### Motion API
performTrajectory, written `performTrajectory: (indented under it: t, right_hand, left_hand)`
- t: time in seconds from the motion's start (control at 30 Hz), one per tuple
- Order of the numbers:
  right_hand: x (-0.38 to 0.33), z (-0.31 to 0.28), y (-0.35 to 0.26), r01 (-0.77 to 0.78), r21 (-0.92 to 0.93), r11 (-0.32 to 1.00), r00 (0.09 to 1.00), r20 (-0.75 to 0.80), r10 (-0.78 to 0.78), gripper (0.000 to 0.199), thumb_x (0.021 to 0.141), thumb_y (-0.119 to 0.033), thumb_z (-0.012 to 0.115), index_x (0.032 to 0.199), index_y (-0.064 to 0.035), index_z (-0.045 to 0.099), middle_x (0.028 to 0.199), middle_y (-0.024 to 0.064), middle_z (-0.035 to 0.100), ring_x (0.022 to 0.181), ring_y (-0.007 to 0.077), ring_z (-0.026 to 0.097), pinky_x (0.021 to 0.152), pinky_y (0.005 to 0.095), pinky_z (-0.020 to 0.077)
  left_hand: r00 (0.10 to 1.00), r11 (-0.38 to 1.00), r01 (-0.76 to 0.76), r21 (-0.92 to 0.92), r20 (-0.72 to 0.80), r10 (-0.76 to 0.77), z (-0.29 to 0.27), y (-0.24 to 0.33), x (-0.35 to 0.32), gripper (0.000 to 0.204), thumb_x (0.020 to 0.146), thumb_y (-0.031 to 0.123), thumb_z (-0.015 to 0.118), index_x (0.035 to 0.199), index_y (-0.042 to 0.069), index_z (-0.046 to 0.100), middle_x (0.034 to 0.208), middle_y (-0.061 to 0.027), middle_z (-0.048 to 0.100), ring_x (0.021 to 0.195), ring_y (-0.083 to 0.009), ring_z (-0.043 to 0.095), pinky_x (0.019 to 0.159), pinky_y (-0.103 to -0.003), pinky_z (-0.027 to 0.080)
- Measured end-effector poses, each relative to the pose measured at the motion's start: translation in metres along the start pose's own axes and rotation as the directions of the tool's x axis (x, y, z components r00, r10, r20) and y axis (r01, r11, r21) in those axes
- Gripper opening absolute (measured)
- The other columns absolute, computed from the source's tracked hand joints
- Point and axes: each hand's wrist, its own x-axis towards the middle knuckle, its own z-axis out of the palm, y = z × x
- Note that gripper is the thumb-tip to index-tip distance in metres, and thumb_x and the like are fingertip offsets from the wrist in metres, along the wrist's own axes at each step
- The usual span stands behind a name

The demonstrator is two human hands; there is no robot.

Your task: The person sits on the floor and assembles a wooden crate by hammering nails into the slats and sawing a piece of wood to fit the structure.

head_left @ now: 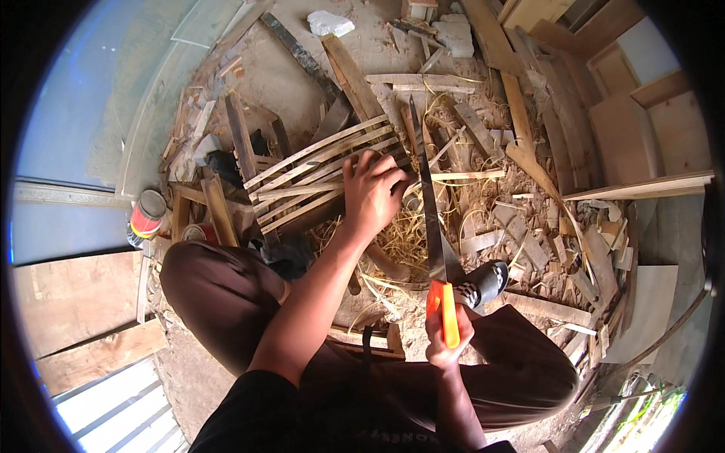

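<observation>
My right hand (450, 335) is closed round the orange handle (450, 306) of a handsaw. Its long dark blade (430, 211) points away from me and stands just right of several thin wooden slats (302, 170). These slats lie side by side, slightly fanned, across rough timber pieces. Over their right ends my left hand (373, 192) is bent, with its fingers curled down on them; the fingertips are partly hidden. A thicker board (351, 79) slants away behind the slats. Around the blade lie pale curly wood shavings (404, 245).
Wood offcuts (521, 234) cover the ground at the right, near my sandalled foot (491, 283). A paint tin (147, 215) stands at the left. White rubble (330, 23) lies at the far side. Wooden cabinet frames (630, 136) line the right, and a long board (642, 186) juts inward there.
</observation>
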Motion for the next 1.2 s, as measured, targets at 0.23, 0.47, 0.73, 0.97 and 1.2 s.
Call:
performTrajectory:
  t: [0.23,0.47,0.73,0.97,1.2]
  right_hand:
    - [0.018,0.009,0.005,-0.009,0.019,1.000,1.000,0.026,0.008,0.013,0.089,-0.001,0.068,0.083,-0.0048,0.057,0.066,0.0004,0.055,0.056,0.0086,0.050,0.054,0.0288,0.0424]
    - [0.009,0.005,0.006,0.088,0.016,0.996,0.996,0.013,-0.088,0.008,0.087,-0.001,0.069,0.087,-0.0028,0.061,0.067,0.0027,0.057,0.057,0.0112,0.052,0.056,0.0299,0.0446]
    - [-0.011,-0.005,0.015,-0.022,0.029,0.999,1.000,0.011,0.022,0.011,0.088,-0.002,0.070,0.083,-0.0043,0.060,0.064,0.0014,0.054,0.055,0.0102,0.051,0.054,0.0294,0.0427]
    - [-0.006,-0.003,0.017,-0.019,0.035,0.999,1.000,-0.015,0.019,0.008,0.087,-0.001,0.072,0.087,-0.0022,0.064,0.067,0.0036,0.060,0.055,0.0120,0.056,0.055,0.0292,0.0455]
    - [0.019,-0.009,0.007,0.129,0.004,0.992,0.991,-0.047,-0.129,0.004,0.086,-0.001,0.069,0.089,-0.0002,0.066,0.071,0.0038,0.061,0.061,0.0122,0.056,0.059,0.0289,0.0465]
  left_hand:
    - [1.000,0.999,0.006,0.033,0.001,-0.006,0.001,-0.003,-0.001,0.009,0.078,0.016,0.084,0.081,0.016,0.076,0.087,0.0041,0.063,0.098,-0.0233,0.059,0.089,-0.046,0.037]
    - [1.000,1.000,0.016,0.010,0.008,-0.016,0.000,0.001,0.001,0.011,0.076,0.014,0.085,0.081,0.015,0.075,0.088,0.0039,0.064,0.099,-0.0245,0.060,0.089,-0.046,0.038]
    - [1.000,1.000,0.024,0.005,-0.017,-0.024,0.000,-0.001,0.002,0.010,0.077,0.014,0.085,0.081,0.015,0.075,0.088,0.0044,0.064,0.099,-0.0226,0.060,0.091,-0.045,0.038]
    - [1.000,1.000,0.027,0.011,0.015,-0.027,0.002,-0.003,0.002,0.008,0.081,0.014,0.082,0.084,0.014,0.075,0.092,0.0030,0.063,0.101,-0.0235,0.059,0.092,-0.047,0.037]
    - [1.000,1.000,0.007,-0.027,-0.030,-0.008,0.002,-0.003,0.000,0.007,0.082,0.017,0.083,0.084,0.015,0.077,0.095,0.0055,0.068,0.102,-0.0220,0.060,0.092,-0.046,0.038]
